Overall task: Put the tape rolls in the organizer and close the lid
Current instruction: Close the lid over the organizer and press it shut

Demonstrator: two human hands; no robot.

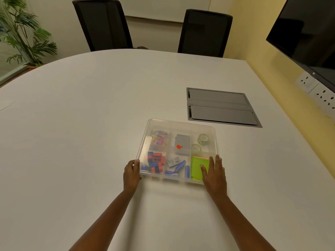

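Clear organizer (178,151) on the white table (90,115), lid (181,125) lying over it. Inside, at its far right corner: two tape rolls (203,139), one behind the other. Left hand (130,173) gripping the organizer's near left edge, thumb on top. Right hand (214,173) flat on the near right corner, over green sticky notes (198,166). Grey floor box (222,106) beyond the organizer, to its right.

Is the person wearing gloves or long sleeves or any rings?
No. The left hand and right hand are bare, with no gloves. Both forearms are bare too, so no sleeves show. I can't see any rings, watch or bracelet.
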